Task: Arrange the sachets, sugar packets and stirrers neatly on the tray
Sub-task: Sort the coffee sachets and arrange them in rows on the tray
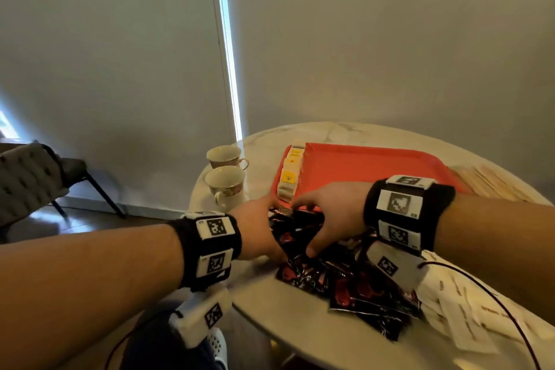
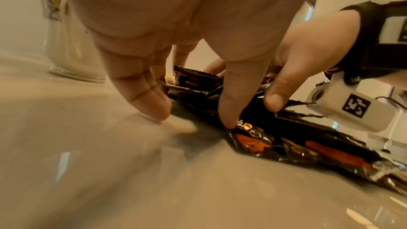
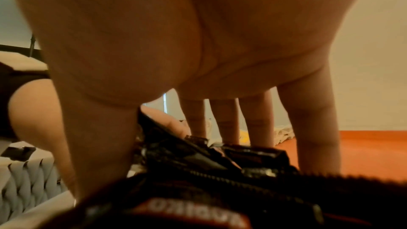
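Two cups | one tray | left hand, right hand: grip wide, pressing sachets

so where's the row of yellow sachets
In the head view, the yellow sachets line the red tray's left edge, right of the two teacups.

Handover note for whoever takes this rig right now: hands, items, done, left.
Left hand: open, fingertips down at the left side of the black sachets.
Right hand: open, fingers spread on top of the same heap.
Black sachets: loose heap on the table, by the near edge of the tray.
Done: yellow-labelled sachets lined in a row along the tray's left rim.
Left: black sachets, sugar packets (table, near right) and stirrers (table, right of the tray) all go on the tray.
Two cups stand left of the tray.
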`<action>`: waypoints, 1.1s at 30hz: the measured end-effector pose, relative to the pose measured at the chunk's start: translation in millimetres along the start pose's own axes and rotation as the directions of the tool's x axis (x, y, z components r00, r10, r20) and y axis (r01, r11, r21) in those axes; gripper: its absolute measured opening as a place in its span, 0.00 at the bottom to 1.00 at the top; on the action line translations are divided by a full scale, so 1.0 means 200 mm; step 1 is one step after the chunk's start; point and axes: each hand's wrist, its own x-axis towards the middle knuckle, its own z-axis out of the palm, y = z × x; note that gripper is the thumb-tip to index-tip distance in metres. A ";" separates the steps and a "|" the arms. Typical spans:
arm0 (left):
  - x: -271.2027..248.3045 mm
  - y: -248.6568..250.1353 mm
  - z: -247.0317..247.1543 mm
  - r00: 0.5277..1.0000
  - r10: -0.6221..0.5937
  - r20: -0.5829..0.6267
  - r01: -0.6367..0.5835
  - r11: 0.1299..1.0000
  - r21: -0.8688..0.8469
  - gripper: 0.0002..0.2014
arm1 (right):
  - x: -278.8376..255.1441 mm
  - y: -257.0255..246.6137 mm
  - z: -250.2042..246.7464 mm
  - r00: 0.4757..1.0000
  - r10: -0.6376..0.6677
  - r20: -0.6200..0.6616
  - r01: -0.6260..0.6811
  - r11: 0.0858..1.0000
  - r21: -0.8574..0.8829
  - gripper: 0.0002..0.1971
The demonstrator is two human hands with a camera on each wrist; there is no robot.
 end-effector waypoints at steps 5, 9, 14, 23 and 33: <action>0.03 0.00 -0.02 0.985 -0.161 0.055 0.169 0.892 -0.420 0.33 | 0.06 -0.02 0.00 0.998 -0.023 -0.054 0.019 0.997 -0.072 0.50; 0.05 0.00 -0.06 0.973 -0.194 0.123 0.223 0.672 -0.706 0.20 | 0.12 -0.07 0.01 0.995 -0.046 -0.092 0.035 0.992 -0.122 0.43; 0.01 0.00 -0.04 0.968 -0.195 0.159 0.216 0.324 -0.921 0.14 | 0.16 -0.08 0.03 0.982 -0.046 -0.183 0.027 0.994 -0.108 0.28; 0.01 -0.01 -0.03 0.975 -0.208 0.076 0.095 0.083 -0.992 0.20 | 0.14 -0.01 0.02 0.919 -0.001 -0.394 0.012 1.000 0.025 0.15; 0.09 0.03 -0.05 0.985 -0.057 0.164 0.167 0.054 -0.985 0.42 | 0.06 0.07 -0.06 0.700 0.014 -0.714 0.156 0.973 0.172 0.18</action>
